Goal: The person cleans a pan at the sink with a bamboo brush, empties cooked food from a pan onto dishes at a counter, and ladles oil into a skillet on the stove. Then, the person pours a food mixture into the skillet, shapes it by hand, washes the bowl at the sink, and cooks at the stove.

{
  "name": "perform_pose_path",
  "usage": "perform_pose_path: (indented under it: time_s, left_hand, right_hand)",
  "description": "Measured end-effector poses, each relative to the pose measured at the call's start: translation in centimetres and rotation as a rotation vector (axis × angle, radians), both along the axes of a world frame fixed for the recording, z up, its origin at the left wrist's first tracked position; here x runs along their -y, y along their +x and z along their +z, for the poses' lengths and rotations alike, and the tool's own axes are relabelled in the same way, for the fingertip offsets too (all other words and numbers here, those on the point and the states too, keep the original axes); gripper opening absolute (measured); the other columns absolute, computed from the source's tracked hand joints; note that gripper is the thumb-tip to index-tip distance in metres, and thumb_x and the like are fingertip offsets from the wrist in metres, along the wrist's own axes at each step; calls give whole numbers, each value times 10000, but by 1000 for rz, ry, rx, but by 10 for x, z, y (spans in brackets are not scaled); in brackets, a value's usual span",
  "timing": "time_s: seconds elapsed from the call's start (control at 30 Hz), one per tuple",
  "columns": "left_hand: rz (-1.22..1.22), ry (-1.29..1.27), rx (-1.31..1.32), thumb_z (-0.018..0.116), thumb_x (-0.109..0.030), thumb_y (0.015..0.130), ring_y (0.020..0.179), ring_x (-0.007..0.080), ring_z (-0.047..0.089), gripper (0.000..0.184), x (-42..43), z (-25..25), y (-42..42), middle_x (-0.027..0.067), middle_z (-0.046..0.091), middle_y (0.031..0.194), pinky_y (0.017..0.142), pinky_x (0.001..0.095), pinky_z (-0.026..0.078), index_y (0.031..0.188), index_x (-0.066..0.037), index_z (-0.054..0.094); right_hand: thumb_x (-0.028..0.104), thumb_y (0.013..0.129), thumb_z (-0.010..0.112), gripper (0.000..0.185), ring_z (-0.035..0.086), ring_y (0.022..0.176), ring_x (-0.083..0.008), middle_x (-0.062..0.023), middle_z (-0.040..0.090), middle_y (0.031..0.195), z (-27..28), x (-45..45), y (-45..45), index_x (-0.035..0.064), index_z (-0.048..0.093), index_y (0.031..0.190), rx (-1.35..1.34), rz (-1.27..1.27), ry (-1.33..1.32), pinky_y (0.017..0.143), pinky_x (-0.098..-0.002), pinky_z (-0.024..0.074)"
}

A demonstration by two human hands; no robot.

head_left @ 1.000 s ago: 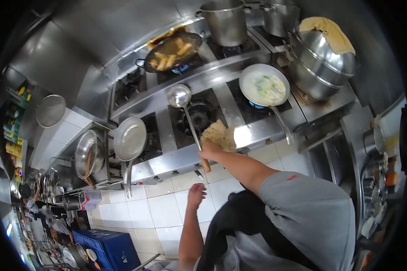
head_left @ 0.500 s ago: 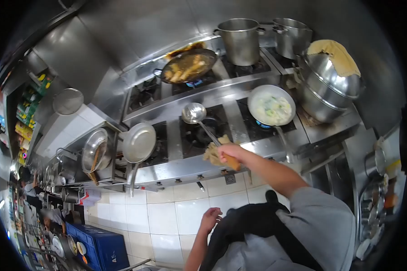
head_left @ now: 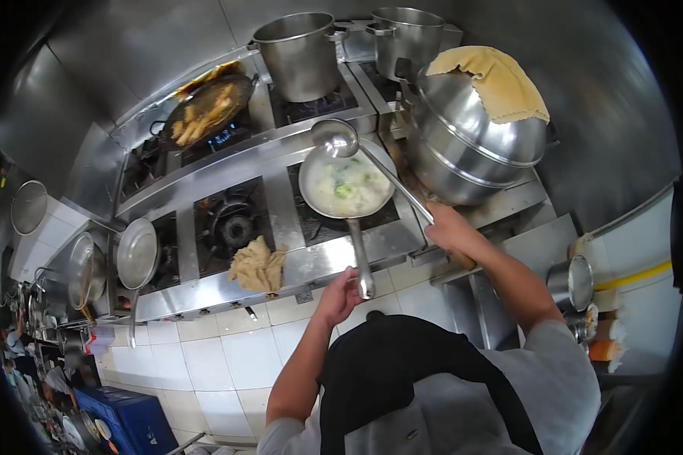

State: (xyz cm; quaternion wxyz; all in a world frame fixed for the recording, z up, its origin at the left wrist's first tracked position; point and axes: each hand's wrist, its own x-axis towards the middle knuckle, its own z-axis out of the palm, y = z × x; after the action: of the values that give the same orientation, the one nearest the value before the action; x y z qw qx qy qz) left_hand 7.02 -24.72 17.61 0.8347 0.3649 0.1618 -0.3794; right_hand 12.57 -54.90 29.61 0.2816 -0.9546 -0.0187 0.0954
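Observation:
My right hand (head_left: pixel 449 227) is closed around the handle of a steel ladle (head_left: pixel 335 139). The ladle's bowl hangs over the upper left rim of a frying pan (head_left: pixel 306 182) that holds white liquid with pale and green food (head_left: pixel 346 189). Beside the end of that pan's handle (head_left: pixel 360 262) is my left hand (head_left: pixel 340 297), fingers apart; whether it touches the handle is not clear. A crumpled tan cloth (head_left: pixel 257 265) lies on the stove's front edge, left of my left hand.
Behind, a dark wok (head_left: pixel 205 112) holds browned pieces near two tall pots (head_left: pixel 296 64) (head_left: pixel 406 42). A domed steamer (head_left: pixel 470 144) with a yellow cloth stands at right. An empty pan (head_left: pixel 137 254) sits at left. A blue crate (head_left: pixel 125 421) is on the floor.
My right hand has carried the ladle rightward from the middle burner to the frying pan. The left hand has come up to the pan's handle. The view has shifted right.

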Motion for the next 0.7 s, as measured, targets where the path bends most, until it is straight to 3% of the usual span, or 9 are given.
perform_pose_path:
  time_s: [0.03,0.1,0.13,0.17,0.33,0.5,0.53,0.6,0.7]
  left_hand:
    - [29,-102,-42,531,-364,999,767,221,614,346,16,6,6,98,637,908,713,358,531,1136,-47,559]
    - [-14,-208,-60,512,-348,1006,749,213,588,325,26,-9,18,92,622,897,698,353,505,1125,-50,568]
    - [-60,-303,-70,494,-331,1013,731,206,562,308,30,-5,23,87,607,885,682,348,479,1114,-52,577]
    - [1,-246,-157,529,-306,993,613,169,478,249,37,-2,25,54,555,762,563,316,417,1026,-66,586]
    - [2,-284,-282,570,-272,967,491,102,369,204,43,5,26,-5,428,621,441,249,298,871,-95,537]
    - [36,-248,-279,577,-274,963,488,87,345,226,48,15,22,-21,385,617,431,234,277,836,-110,488]
    - [47,-211,-263,578,-272,962,486,85,337,223,50,18,20,-21,386,620,429,231,274,843,-113,475]
    - [65,-207,-269,579,-245,961,477,78,327,211,50,22,17,-29,376,616,418,224,260,837,-121,462]
    - [57,-198,-226,583,-192,958,462,58,305,194,47,16,11,-51,344,603,392,212,230,820,-141,456]
  right_hand:
    - [119,811,583,227,658,685,-377,-244,642,829,-8,16,9,-21,538,984,-9,1,-9,656,-477,536]
    - [103,807,561,244,650,859,-444,-287,660,904,-21,41,25,-26,558,1014,75,-1,-217,796,-530,503]
    - [103,807,561,244,650,859,-444,-287,660,904,-22,48,30,-26,558,1014,67,8,-224,796,-530,503]
    - [99,815,553,234,646,874,-451,-283,664,912,-24,53,34,-24,561,1014,81,20,-256,797,-542,498]
    - [92,815,551,222,654,849,-444,-284,662,891,-53,63,33,-24,574,1004,7,39,-296,801,-523,511]
    - [133,850,587,163,628,543,-256,-120,598,677,-4,34,5,-19,551,897,-557,-95,246,524,-392,526]
    - [133,850,587,163,628,543,-256,-120,598,677,-7,34,6,-19,551,897,-561,-83,243,524,-392,526]
    - [127,866,556,119,531,408,-165,-67,521,612,-15,37,10,32,486,850,-713,-55,467,392,-345,422]
    - [121,866,552,134,558,445,-186,-86,536,623,-18,40,9,-8,519,850,-771,-47,520,409,-348,458]
